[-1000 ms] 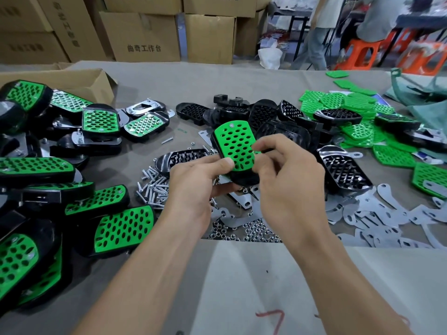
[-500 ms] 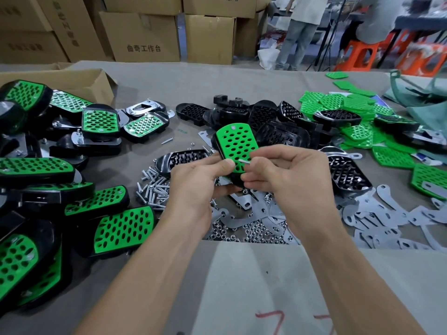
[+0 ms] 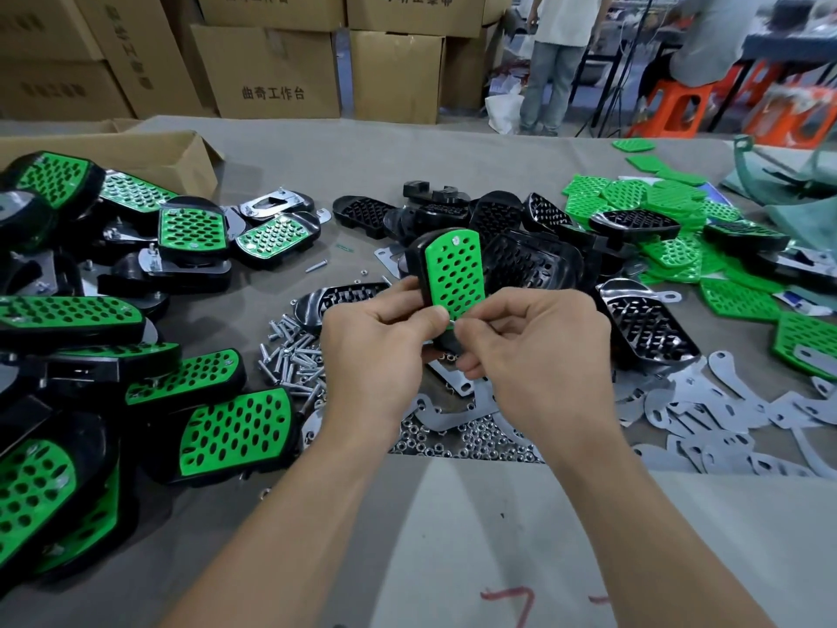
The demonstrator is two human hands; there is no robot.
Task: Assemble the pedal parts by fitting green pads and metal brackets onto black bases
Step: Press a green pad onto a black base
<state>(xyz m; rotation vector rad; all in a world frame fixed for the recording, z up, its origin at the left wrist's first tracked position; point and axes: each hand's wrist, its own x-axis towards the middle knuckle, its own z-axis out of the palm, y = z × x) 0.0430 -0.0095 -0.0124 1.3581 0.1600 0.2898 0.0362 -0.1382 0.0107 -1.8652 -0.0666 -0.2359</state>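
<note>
Above the middle of the bench [image 3: 271, 147], you hold a black base [image 3: 414, 260] upright with a green pad [image 3: 455, 274] seated on its face. Your left grip [image 3: 376, 351] is curled round the base's lower end, thumb pressed on the pad. Your right grip [image 3: 539, 355] is pinched tight, thumb to forefinger, on what looks like a thin screw [image 3: 453, 317] at the pad's lower end. A screw head [image 3: 455, 241] already sits in the top hole. The step looks like fastening pad to base. Next, line the screw up with its hole and push it straight through. Nuts [image 3: 453, 439] and brackets [image 3: 679, 401] lie below, towards the near edge.
</note>
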